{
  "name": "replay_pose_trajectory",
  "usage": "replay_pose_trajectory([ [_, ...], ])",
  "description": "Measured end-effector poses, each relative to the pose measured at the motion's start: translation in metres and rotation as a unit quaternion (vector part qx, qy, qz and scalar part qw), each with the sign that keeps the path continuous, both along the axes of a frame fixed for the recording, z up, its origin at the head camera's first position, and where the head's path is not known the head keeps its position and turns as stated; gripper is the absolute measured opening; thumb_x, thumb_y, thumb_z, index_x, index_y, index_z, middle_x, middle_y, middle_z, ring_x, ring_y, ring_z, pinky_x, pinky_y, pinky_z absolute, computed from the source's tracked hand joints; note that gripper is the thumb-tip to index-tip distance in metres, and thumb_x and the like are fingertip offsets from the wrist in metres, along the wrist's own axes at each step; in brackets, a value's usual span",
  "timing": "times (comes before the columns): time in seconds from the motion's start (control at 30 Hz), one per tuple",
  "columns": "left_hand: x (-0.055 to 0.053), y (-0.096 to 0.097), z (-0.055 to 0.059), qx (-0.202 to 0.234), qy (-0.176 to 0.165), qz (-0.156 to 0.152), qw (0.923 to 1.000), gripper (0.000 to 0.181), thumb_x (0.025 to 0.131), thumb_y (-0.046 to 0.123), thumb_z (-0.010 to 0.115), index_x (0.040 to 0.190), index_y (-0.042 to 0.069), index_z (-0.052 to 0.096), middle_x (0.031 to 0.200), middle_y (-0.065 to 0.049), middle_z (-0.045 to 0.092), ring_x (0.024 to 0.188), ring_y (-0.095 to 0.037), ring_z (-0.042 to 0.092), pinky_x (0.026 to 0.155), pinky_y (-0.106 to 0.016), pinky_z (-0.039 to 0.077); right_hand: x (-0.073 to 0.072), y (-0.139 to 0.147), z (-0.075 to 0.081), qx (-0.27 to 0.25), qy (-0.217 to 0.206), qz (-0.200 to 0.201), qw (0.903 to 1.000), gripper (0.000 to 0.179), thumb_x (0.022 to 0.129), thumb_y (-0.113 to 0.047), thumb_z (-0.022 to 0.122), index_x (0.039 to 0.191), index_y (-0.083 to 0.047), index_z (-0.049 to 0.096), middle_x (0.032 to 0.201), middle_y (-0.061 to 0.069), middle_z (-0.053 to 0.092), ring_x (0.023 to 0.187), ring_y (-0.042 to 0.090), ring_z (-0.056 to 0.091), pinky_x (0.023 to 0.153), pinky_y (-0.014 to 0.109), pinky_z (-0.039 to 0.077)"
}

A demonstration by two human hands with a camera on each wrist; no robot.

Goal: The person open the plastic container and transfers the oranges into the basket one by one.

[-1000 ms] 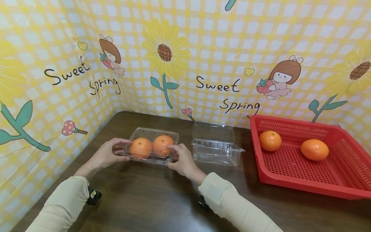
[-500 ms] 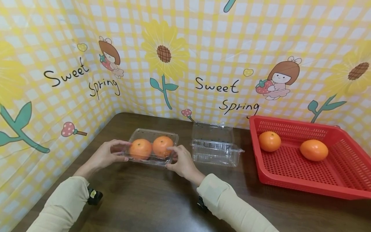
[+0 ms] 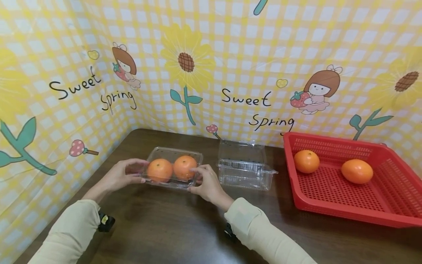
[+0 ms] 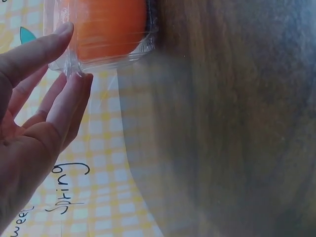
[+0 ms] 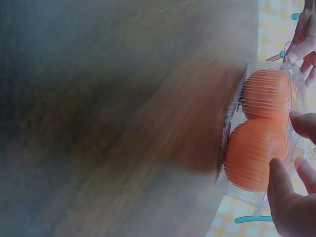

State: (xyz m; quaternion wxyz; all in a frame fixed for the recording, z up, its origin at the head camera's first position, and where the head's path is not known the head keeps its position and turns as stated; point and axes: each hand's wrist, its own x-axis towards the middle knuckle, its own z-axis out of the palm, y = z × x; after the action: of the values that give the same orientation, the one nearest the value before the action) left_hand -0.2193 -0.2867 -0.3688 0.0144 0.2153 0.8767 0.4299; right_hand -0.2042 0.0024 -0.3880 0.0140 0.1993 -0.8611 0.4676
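Two oranges (image 3: 185, 167) lie side by side in a clear plastic clamshell box (image 3: 174, 150) on the left of the table. Its lid lies over the fruit. At the box's left edge, my left hand (image 3: 122, 176) pinches the rim; the left wrist view has the thumb (image 4: 47, 52) on one side and fingers on the other. My right hand (image 3: 211, 185) grips the right front corner, its fingertips over the lid and its thumb at the front edge. In the right wrist view, part of the left hand (image 5: 305, 47) shows beyond the box (image 5: 256, 197).
A second clear clamshell box (image 3: 245, 176) stands to the right with its lid raised. Beyond it, a red plastic basket (image 3: 349, 212) holds two more oranges (image 3: 357, 171). A yellow checked cloth (image 3: 211, 55) hangs behind the dark wooden table (image 3: 158, 227).
Almost nothing moves. The whole head view shifts slightly downward in the picture, while both hands stay on the box.
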Motion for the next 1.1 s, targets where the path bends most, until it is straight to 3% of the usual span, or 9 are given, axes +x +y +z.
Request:
replay_pose_trajectory([
  [0.23,-0.0004,0.0011,0.0012,-0.014,0.020,-0.007,0.9997,0.055,0.069,0.004,0.073,0.119,-0.003,0.051,0.119,-0.027,0.047,0.093,-0.039,0.055,0.076,-0.036,0.049,-0.0007,0.0004,0.0006,0.002,-0.005,-0.003,1.0000,0.047,0.067,-0.009,0.077,0.111,-0.006,0.060,0.103,0.009,0.047,0.081,0.018,0.053,0.068,0.020,0.046],
  [0.57,-0.0014,0.0039,-0.0018,-0.029,0.039,0.015,0.9987,0.057,0.065,0.010,0.077,0.115,-0.002,0.054,0.114,-0.026,0.052,0.088,-0.035,0.059,0.071,-0.030,0.051,-0.0009,0.0005,0.0002,0.011,0.010,-0.008,0.9999,0.045,0.067,-0.009,0.077,0.109,-0.007,0.061,0.100,0.009,0.049,0.079,0.017,0.054,0.067,0.019,0.046],
  [1.1,-0.0010,0.0045,-0.0006,-0.047,0.068,0.022,0.9963,0.052,0.068,0.014,0.075,0.115,0.000,0.057,0.104,-0.021,0.059,0.083,-0.029,0.061,0.065,-0.029,0.051,-0.0013,0.0021,0.0009,0.026,0.040,-0.002,0.9988,0.043,0.068,-0.011,0.076,0.108,-0.006,0.062,0.097,0.010,0.051,0.076,0.016,0.054,0.065,0.018,0.046],
])
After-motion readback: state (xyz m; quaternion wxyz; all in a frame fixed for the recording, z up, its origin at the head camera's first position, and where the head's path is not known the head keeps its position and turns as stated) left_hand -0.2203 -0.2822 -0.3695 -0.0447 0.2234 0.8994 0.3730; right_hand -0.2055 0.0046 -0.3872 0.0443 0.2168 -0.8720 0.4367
